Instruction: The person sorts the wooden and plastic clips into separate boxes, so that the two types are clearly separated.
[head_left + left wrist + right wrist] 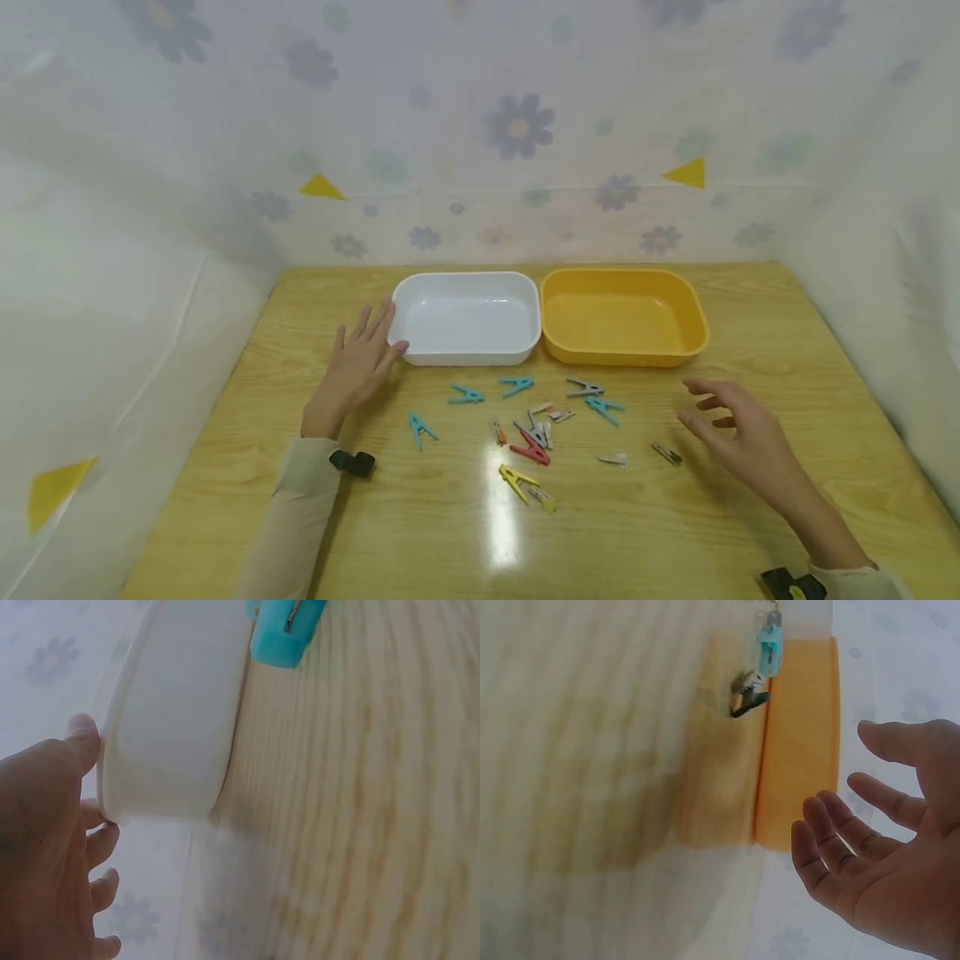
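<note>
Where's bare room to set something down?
The table is bare right of the yellow tub, left of the left hand and nearer than the big yellow clip. The yellow tub and white tub are empty. It's crowded mid-table, tightest around the red clip.

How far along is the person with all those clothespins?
Done: just the setup, it seems: the white tub and yellow tub stand side by side. In hand: no clothespin; the left hand touches the white tub, and the right hand holds nothing. To do: probably all the clothespins, since every one I see lies on the table.
</note>
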`<move>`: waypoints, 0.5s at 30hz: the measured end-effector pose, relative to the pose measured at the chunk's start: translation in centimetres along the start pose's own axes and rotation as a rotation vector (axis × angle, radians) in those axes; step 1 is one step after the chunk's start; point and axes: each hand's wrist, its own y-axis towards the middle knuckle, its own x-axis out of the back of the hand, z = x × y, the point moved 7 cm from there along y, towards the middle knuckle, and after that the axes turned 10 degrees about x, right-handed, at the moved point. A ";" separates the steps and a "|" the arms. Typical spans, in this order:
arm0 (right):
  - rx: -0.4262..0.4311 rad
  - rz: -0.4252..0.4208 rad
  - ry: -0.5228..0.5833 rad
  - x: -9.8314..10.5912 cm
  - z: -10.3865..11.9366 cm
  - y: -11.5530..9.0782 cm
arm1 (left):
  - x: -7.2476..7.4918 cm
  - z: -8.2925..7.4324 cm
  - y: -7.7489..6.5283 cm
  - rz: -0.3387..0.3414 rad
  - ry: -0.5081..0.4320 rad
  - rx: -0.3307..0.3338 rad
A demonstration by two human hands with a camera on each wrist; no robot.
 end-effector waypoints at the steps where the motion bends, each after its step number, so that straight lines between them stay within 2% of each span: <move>1: -0.004 0.013 0.006 -0.2 0.0 -0.3 | 0.0 0.0 -0.1 -0.001 0.001 -0.003; 9: -0.023 0.099 0.073 -1.5 -0.4 -2.0 | 0.1 0.0 -0.4 -0.012 0.014 -0.009; 15: -0.031 0.140 0.078 -2.1 -0.6 -2.3 | 0.3 -0.1 -0.2 -0.009 0.009 -0.012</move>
